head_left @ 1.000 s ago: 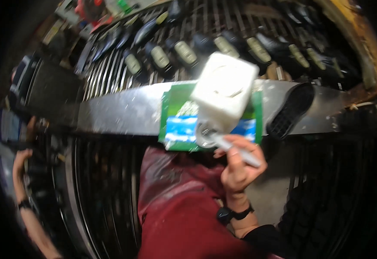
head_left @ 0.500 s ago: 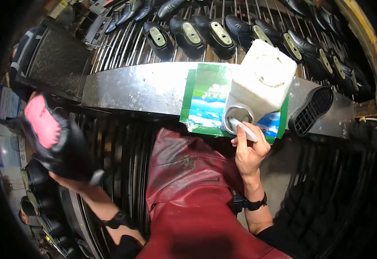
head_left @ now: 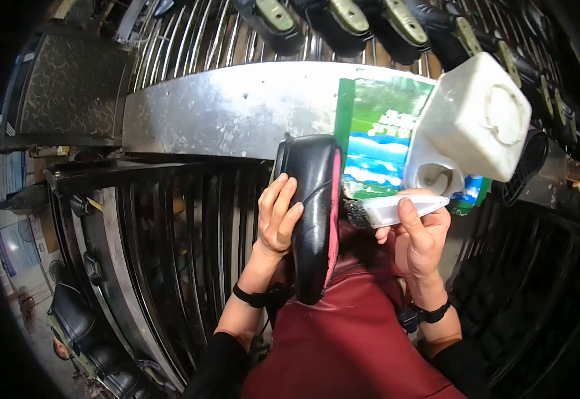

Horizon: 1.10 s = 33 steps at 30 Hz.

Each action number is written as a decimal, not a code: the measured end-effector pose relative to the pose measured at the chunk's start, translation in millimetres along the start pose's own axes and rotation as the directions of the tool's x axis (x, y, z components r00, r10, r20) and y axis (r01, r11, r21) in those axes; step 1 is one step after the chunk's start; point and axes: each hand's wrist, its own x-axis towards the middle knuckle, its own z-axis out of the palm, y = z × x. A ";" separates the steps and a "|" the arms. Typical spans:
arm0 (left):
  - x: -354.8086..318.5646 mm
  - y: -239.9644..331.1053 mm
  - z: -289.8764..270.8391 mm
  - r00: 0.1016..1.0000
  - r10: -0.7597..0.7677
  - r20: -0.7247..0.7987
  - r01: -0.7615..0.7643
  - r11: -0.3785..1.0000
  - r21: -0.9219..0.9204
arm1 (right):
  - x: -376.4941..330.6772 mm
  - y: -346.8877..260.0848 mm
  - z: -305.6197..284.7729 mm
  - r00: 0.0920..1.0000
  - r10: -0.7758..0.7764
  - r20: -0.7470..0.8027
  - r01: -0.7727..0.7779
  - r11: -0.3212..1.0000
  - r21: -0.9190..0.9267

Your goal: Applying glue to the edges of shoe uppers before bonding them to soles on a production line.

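My left hand point(head_left: 280, 216) is closed round a black shoe upper point(head_left: 313, 199), turned on its side above my lap. A pink edge of its underside faces right, and the far side of the shoe is hidden. Between the fingers of my right hand point(head_left: 423, 233) is a brush point(head_left: 403, 211) with a white handle and dark bristles. Its bristle end points left, close to the shoe's pink edge; whether they touch I cannot tell. Just beyond that hand a white plastic jug point(head_left: 466, 113) lies tipped over on a green and blue sheet point(head_left: 379, 139), its round opening toward me.
A metal ledge point(head_left: 223, 106) crosses in front of me. Behind it, several black shoes point(head_left: 343, 20) lie soles up on a roller rack. One black rubber sole point(head_left: 528, 166) sits right of the jug. More shoes point(head_left: 80, 319) stand at lower left, beside dark metal bars point(head_left: 150, 246).
My left hand has brought the shoe upper from the far left to in front of me. My right hand has drawn the brush out of the jug's opening, toward the shoe. The view has shifted.
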 end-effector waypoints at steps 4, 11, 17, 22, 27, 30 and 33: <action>-2.7 -6.7 -3.1 1.000 0.012 -0.020 -0.012 1.000 -0.021 | 6.1 11.3 17.6 0.994 -0.027 0.103 0.043 0.987 -0.156; -4.0 -7.3 -7.3 1.000 0.008 0.003 -0.007 0.999 -0.034 | 69.9 27.9 46.6 0.981 -0.196 -0.007 0.176 0.898 -0.404; -4.2 -3.9 -7.4 1.000 -0.003 -0.016 0.002 0.999 -0.037 | 100.2 23.6 52.5 0.988 -0.151 -0.032 0.125 0.906 -0.403; 3.9 -2.4 -10.7 1.000 -0.016 -0.025 0.015 0.999 -0.041 | 28.0 5.6 25.4 0.994 -0.009 0.109 0.053 0.910 -0.412; 8.1 -0.4 -8.1 1.000 -0.010 -0.024 0.010 1.000 -0.022 | -32.2 -18.6 12.7 0.819 -0.161 0.550 0.481 0.716 -0.507; 13.1 4.6 -10.3 1.000 -0.006 -0.024 0.006 1.000 -0.004 | -70.6 -23.3 15.2 0.694 -0.154 0.703 0.546 0.750 -0.374; 17.4 3.8 -8.9 0.999 0.025 -0.040 -0.025 1.000 0.008 | -94.8 -27.6 14.5 0.585 -0.128 0.801 0.642 0.676 -0.361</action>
